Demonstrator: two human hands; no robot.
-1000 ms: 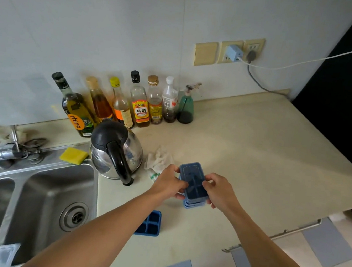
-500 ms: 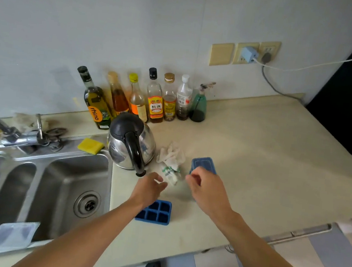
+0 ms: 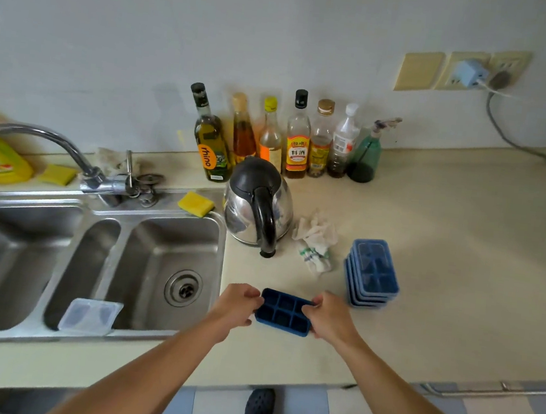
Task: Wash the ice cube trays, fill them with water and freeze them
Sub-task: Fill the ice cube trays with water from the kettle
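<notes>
Blue tray (image 3: pixel 284 313) clasped by left hand (image 3: pixel 236 305) and right hand (image 3: pixel 330 319); bottle (image 3: pixel 211 143) apparently labelled "rhino".

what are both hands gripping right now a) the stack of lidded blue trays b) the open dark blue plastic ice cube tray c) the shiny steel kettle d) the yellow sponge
b: the left hand and the right hand each grip one end of the open dark blue plastic ice cube tray
</notes>
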